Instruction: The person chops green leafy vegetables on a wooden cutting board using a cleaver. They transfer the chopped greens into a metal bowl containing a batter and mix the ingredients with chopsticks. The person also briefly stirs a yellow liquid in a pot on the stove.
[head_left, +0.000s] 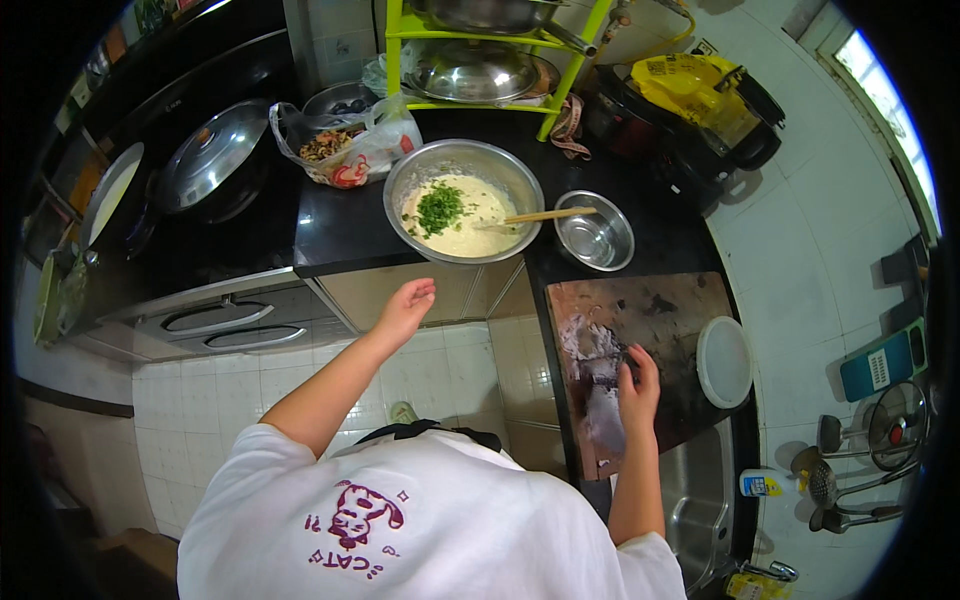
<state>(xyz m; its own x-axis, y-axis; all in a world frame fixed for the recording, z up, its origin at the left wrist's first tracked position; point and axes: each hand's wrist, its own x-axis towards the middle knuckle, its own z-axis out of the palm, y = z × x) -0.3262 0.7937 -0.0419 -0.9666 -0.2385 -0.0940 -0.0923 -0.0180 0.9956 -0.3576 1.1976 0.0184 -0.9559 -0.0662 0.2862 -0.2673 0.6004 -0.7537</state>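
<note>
My left hand (411, 298) hangs in the air in front of the counter edge, fingers apart and nothing in it. Above it stands a large metal bowl (526, 174) of pale batter (480, 202) with chopped green herbs (439, 208) in a heap on top. Wooden chopsticks (551, 215) lean out over the bowl's right rim, their ends above a smaller metal bowl (600, 236). Over a worn wooden cutting board (675, 315) is my right hand (639, 379), with curved fingers and no object visible in it. A round pale plastic lid (724, 362) lies on the board's right side.
At left on the stove sit a lidded pot (214, 161) and a pan (116, 191). A plastic bag of chopped food (352, 154) stands beside the large bowl. Behind are a green rack (480, 106) and a black cooker (626, 112). The metal sink (694, 502) lies at lower right.
</note>
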